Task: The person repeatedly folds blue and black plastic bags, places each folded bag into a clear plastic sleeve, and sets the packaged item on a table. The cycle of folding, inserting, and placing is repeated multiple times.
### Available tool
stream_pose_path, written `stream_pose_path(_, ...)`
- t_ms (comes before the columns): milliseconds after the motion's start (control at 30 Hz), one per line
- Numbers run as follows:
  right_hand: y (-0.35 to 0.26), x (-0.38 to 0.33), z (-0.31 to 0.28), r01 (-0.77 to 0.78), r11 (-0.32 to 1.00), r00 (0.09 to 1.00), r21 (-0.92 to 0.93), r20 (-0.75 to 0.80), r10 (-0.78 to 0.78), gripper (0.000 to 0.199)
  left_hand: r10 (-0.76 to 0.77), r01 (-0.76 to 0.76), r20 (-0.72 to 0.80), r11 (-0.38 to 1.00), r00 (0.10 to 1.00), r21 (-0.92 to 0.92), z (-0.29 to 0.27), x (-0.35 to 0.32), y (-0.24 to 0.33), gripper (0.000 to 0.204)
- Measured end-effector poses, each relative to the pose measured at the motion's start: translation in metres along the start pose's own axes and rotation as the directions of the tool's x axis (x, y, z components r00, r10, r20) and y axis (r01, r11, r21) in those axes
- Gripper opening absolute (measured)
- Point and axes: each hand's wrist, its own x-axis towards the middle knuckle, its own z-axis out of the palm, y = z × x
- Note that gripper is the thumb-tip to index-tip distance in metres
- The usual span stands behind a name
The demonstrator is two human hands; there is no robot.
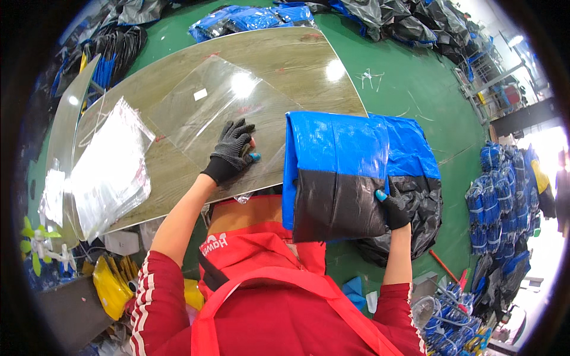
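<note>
My left hand (pixel 233 149), in a dark knit glove, lies flat with fingers spread on a clear plastic bag (pixel 219 110) spread over the wooden table (pixel 297 59). My right hand (pixel 392 210), also gloved, grips the lower right corner of a folded blue and black tarp (pixel 335 172) that hangs over the table's near edge. More of the same blue and black material (pixel 415 178) lies just to the right of it, below the table edge.
A stack of clear plastic bags (pixel 113 172) sits on the table's left end. Bundles of blue and black folded goods (pixel 499 196) pile up on the green floor at right and beyond the table (pixel 255 18). Yellow items (pixel 110 288) lie lower left.
</note>
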Motion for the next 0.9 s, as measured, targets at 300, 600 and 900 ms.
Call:
stream_pose_path(300, -0.039, 0.012, -0.009, -0.125, 0.977, 0.988, -0.173, 0.063, 0.137, 0.086, -0.105, 0.061, -0.209, 0.976, 0.972, -0.208, 0.015, -0.003, -0.002, 0.015)
stream_pose_path(600, -0.01, -0.022, 0.149, -0.069, 0.997, 0.941, -0.025, 0.331, 0.074, 0.081, -0.133, 0.22, 0.224, 0.878, 0.965, -0.426, -0.095, -0.023, 0.017, 0.026)
stream_pose_path(900, -0.032, 0.14, 0.186, 0.004, 0.999, 0.947, -0.046, 0.322, 0.011, 0.031, -0.239, 0.277, 0.214, 0.946, 0.947, -0.168, -0.111, -0.063, 0.046, 0.044)
